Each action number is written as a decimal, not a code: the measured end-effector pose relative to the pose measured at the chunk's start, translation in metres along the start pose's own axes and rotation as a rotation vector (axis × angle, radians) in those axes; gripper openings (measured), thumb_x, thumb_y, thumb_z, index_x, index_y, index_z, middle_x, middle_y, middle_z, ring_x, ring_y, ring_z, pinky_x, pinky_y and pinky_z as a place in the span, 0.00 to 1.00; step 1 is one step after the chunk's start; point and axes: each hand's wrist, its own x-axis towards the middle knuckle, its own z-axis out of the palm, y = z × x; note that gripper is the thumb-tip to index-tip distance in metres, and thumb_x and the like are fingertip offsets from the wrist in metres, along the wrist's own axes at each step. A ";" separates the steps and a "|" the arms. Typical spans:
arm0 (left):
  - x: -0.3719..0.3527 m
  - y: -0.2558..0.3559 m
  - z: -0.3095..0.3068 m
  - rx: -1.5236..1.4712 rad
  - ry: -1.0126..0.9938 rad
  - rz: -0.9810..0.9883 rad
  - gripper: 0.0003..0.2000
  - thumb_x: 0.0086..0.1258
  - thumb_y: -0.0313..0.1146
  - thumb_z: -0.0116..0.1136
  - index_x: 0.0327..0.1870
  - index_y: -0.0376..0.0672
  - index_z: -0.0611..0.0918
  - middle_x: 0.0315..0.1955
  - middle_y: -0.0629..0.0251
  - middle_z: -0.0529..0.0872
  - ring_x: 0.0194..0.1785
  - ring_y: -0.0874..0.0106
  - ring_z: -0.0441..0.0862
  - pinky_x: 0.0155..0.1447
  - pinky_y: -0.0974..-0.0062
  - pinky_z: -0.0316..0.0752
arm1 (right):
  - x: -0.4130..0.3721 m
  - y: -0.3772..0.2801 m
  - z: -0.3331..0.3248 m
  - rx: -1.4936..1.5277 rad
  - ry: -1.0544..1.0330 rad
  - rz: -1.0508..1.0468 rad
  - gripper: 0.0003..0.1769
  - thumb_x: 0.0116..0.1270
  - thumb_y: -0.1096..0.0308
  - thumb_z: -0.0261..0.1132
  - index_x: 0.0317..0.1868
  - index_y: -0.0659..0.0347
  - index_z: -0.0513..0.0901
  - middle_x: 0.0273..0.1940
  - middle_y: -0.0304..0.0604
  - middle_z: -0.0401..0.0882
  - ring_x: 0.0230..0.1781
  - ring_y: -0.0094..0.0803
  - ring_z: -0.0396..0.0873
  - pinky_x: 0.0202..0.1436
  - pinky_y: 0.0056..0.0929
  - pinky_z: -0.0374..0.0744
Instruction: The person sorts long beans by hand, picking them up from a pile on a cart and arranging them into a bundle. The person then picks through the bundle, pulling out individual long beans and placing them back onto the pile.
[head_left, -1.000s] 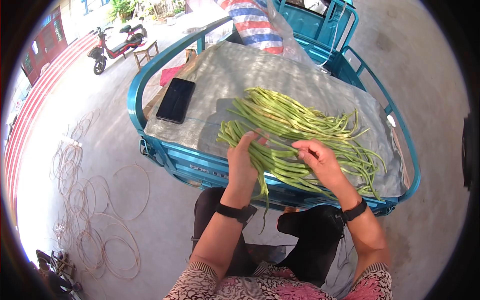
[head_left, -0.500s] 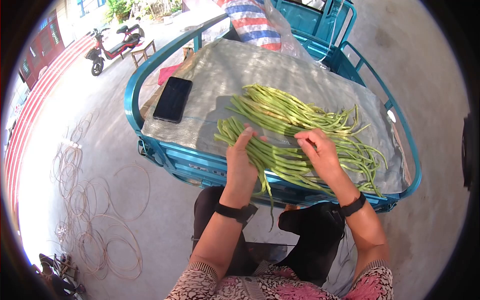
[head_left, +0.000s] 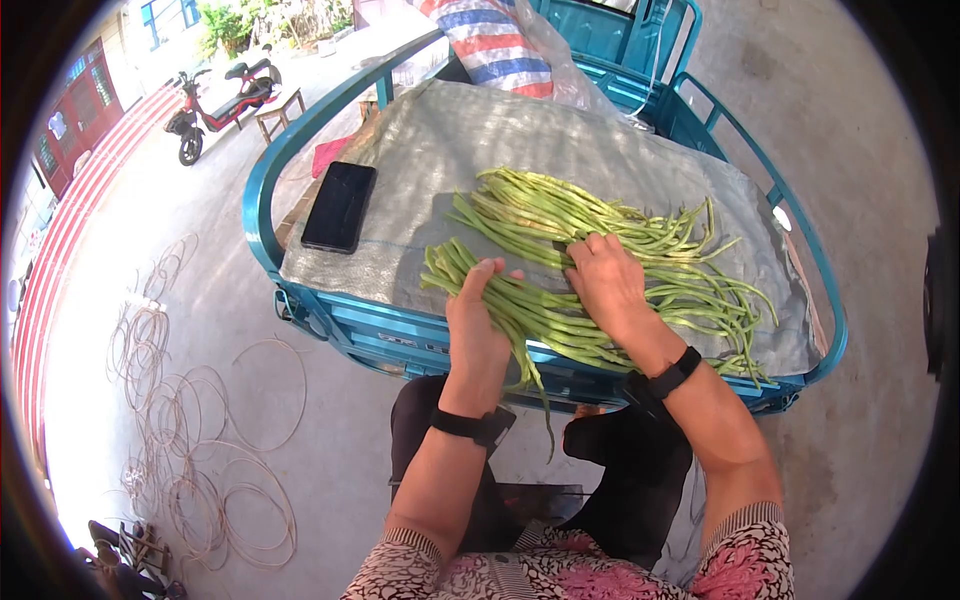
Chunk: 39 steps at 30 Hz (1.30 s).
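Note:
Long green beans lie in two bunches on a grey woven sheet (head_left: 400, 130) over the cart bed. My left hand (head_left: 477, 315) is wrapped round the stem-end part of the near bunch (head_left: 540, 312). Bent over the beans between the two bunches is my right hand (head_left: 608, 280), its fingers curled down at the lower edge of the far bunch (head_left: 560, 205); its fingertips are hidden, so what they grip cannot be made out. A black phone (head_left: 339, 207) lies flat on the sheet to the left.
The blue cart's rail (head_left: 262, 200) curves round the sheet. A striped bag (head_left: 495, 45) sits at the back. Loops of wire (head_left: 220, 480) lie on the ground at left. A scooter (head_left: 225, 105) and a wooden stool (head_left: 280, 108) stand further off.
My right hand has moved left and turned palm down onto the beans. My left hand keeps its hold on the near bunch. The view has shifted slightly.

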 end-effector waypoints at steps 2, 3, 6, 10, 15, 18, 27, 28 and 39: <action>0.000 0.000 0.002 -0.006 0.007 0.009 0.08 0.70 0.30 0.59 0.43 0.35 0.81 0.37 0.57 0.84 0.41 0.66 0.84 0.42 0.66 0.81 | -0.001 0.001 -0.001 -0.017 -0.019 -0.011 0.14 0.55 0.70 0.72 0.43 0.56 0.82 0.38 0.41 0.78 0.43 0.42 0.79 0.43 0.40 0.80; -0.001 0.000 0.002 -0.009 0.006 0.011 0.08 0.70 0.30 0.59 0.43 0.35 0.81 0.37 0.58 0.84 0.41 0.66 0.84 0.42 0.66 0.81 | -0.001 0.001 -0.002 -0.027 -0.030 -0.016 0.14 0.56 0.70 0.72 0.43 0.55 0.82 0.38 0.41 0.78 0.43 0.42 0.79 0.43 0.39 0.80; -0.001 0.000 0.002 -0.015 0.011 0.009 0.07 0.70 0.30 0.59 0.43 0.35 0.80 0.37 0.59 0.84 0.41 0.66 0.84 0.41 0.66 0.82 | -0.002 -0.003 -0.005 0.003 -0.029 -0.003 0.09 0.55 0.68 0.70 0.37 0.57 0.81 0.34 0.43 0.78 0.40 0.42 0.79 0.44 0.43 0.79; 0.000 -0.002 0.001 -0.018 0.012 0.029 0.07 0.71 0.29 0.58 0.44 0.35 0.80 0.38 0.61 0.83 0.41 0.67 0.84 0.41 0.66 0.82 | -0.005 -0.004 -0.007 0.188 -0.113 0.142 0.10 0.56 0.67 0.72 0.37 0.57 0.80 0.36 0.43 0.79 0.40 0.43 0.79 0.45 0.43 0.78; 0.003 -0.003 -0.001 -0.020 0.014 0.015 0.09 0.71 0.29 0.59 0.46 0.35 0.79 0.41 0.61 0.83 0.43 0.66 0.85 0.41 0.66 0.82 | 0.003 0.001 -0.013 0.198 -0.203 0.102 0.11 0.58 0.67 0.72 0.39 0.57 0.80 0.37 0.44 0.79 0.45 0.44 0.79 0.48 0.43 0.77; 0.005 -0.003 -0.002 -0.018 0.014 0.019 0.09 0.70 0.29 0.59 0.47 0.35 0.78 0.42 0.61 0.83 0.44 0.65 0.85 0.41 0.65 0.82 | 0.002 -0.001 -0.017 0.231 -0.229 0.084 0.10 0.58 0.68 0.71 0.38 0.57 0.80 0.37 0.45 0.80 0.47 0.45 0.78 0.50 0.43 0.76; 0.002 -0.001 0.000 -0.005 -0.018 0.018 0.11 0.70 0.29 0.59 0.48 0.33 0.80 0.47 0.58 0.85 0.47 0.65 0.85 0.45 0.65 0.83 | 0.002 0.002 -0.029 0.509 -0.148 0.338 0.09 0.68 0.66 0.66 0.45 0.58 0.78 0.36 0.46 0.81 0.37 0.46 0.80 0.41 0.40 0.76; 0.001 -0.001 0.001 -0.006 -0.028 0.025 0.10 0.70 0.30 0.60 0.47 0.33 0.80 0.48 0.58 0.85 0.47 0.65 0.85 0.46 0.65 0.84 | 0.001 0.002 -0.035 0.553 -0.133 0.322 0.09 0.69 0.66 0.65 0.46 0.58 0.77 0.35 0.46 0.81 0.35 0.45 0.80 0.40 0.39 0.76; 0.005 -0.004 -0.004 -0.076 -0.127 0.001 0.13 0.70 0.30 0.57 0.52 0.32 0.80 0.44 0.58 0.85 0.46 0.67 0.84 0.48 0.70 0.81 | -0.043 -0.006 -0.059 0.566 -0.112 0.096 0.08 0.63 0.72 0.68 0.42 0.62 0.80 0.38 0.47 0.80 0.41 0.47 0.80 0.43 0.38 0.77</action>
